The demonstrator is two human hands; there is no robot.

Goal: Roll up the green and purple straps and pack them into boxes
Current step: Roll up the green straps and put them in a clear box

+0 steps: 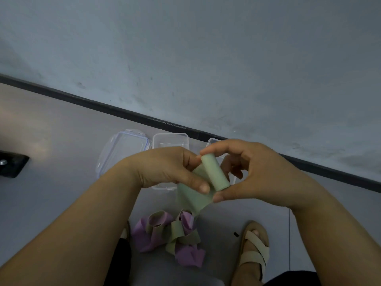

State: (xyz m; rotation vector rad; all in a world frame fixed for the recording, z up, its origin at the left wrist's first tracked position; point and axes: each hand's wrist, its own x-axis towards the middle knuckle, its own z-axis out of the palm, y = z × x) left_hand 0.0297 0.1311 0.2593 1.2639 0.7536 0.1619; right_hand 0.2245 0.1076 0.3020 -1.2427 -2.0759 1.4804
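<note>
Between both hands' fingertips, pale green rolled rubber strap (pixel 215 172), pinched by left hand (pixel 165 167) and right hand (pixel 259 172); clear plastic boxes (pixel 170 141) partly hidden behind

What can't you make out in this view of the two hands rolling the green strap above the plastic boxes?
- Head view: the clear plastic box on the right is mostly hidden behind the right hand.
- The middle clear plastic box has its floor blocked by the left hand, so its contents cannot be told.
- The tangled purple and green straps: their number cannot be told.
- The dark object is cut off by the left edge.
</note>
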